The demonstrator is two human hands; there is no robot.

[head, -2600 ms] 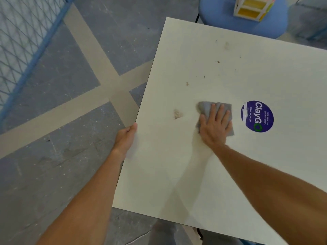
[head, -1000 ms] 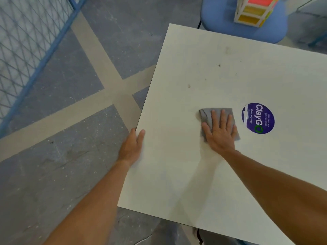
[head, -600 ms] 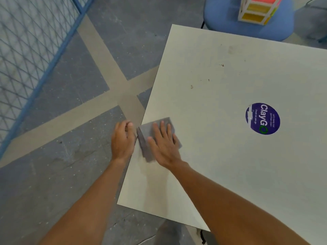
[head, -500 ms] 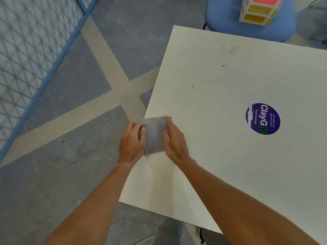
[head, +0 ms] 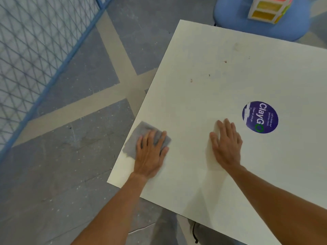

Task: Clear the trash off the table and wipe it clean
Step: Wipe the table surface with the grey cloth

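Observation:
A grey cloth (head: 136,138) lies at the left edge of the white table (head: 203,96), partly hanging over the edge. My left hand (head: 151,152) presses flat on the cloth with straight fingers. My right hand (head: 225,144) rests flat on the bare tabletop, just left of a round purple sticker (head: 260,117), and holds nothing. A few small brown crumbs (head: 191,80) and specks (head: 225,61) dot the far part of the table.
A blue chair (head: 261,16) with a stack of coloured boxes (head: 265,9) stands beyond the table's far edge. A blue wire fence (head: 35,50) runs along the left. Grey floor with tan strips lies to the left of the table.
The cloth went from under my right hand to under my left hand at the table's left edge. My right hand moved back right onto the bare tabletop. The brown smear is gone.

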